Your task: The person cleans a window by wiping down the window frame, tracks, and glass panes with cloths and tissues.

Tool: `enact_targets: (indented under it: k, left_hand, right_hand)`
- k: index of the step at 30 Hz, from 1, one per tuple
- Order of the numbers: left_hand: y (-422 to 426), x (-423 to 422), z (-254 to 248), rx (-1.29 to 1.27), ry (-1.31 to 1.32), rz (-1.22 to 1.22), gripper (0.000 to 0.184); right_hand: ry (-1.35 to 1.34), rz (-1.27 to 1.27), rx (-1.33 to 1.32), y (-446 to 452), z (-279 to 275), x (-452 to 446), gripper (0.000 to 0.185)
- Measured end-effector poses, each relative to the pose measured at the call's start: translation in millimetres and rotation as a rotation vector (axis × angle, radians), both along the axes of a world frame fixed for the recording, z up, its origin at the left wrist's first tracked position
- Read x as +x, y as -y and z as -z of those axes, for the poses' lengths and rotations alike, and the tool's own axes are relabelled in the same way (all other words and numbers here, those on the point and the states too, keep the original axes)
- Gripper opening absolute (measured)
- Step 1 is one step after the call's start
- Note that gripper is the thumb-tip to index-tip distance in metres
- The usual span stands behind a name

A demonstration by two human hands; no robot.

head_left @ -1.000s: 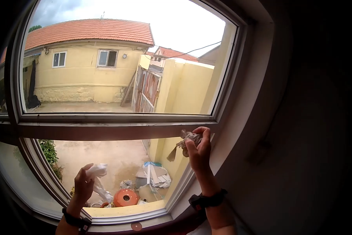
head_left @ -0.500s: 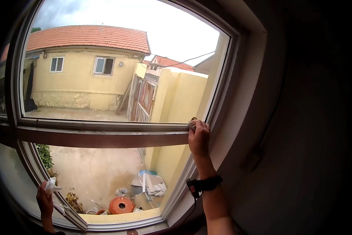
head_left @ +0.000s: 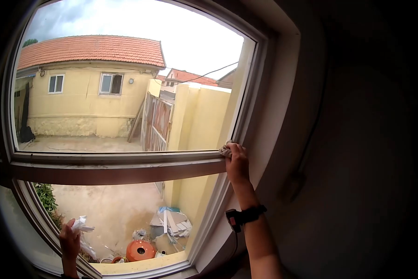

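My right hand [head_left: 238, 162] is closed round a crumpled, greyish-brown cloth [head_left: 226, 149], which touches the lower right corner of the upper window pane, where the pane meets the frame's crossbar [head_left: 116, 174]. At the lower left, my left hand [head_left: 70, 242] grips a crumpled white tissue [head_left: 80, 225] whose loose end hangs down in front of the lower opening. A black band with a small box [head_left: 246, 215] is on my right wrist, and a cable hangs from it.
A side frame [head_left: 53, 228] runs down the left, close to my left hand. The wall recess [head_left: 276, 107] borders the window on the right. Outside are a yellow building [head_left: 83, 104], a rusty gate [head_left: 157, 118], an orange round object [head_left: 140, 251] and piled boards [head_left: 172, 223].
My right hand has brought the cloth down from in front of the crossbar's right end onto the pane corner. My left hand has moved lower and left, then slightly back right. The view has shifted.
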State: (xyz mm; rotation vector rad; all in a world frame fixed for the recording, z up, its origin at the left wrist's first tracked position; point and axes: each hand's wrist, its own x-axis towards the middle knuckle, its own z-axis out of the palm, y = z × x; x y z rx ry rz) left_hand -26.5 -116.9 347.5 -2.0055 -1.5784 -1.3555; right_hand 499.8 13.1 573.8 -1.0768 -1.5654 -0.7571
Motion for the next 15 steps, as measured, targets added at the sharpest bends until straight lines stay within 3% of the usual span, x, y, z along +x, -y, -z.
enact_targets:
  k: [6,12,15]
  left_hand:
    - [3.9,-5.2,13.7,-0.009,0.061,-0.032,0.034]
    - [-18.7,12.6,4.1,-0.033,0.065,0.061,0.041]
    - [-19.3,18.7,2.9,0.016,0.045,0.093,0.043]
  right_hand:
    - [-0.149,0.11,-0.136,-11.9,7.5,-3.6,0.03]
    - [0.066,-0.096,-0.129,11.7,-0.2,9.7,0.032]
    - [-0.003,0.034,-0.118,12.9,3.7,3.2,0.033]
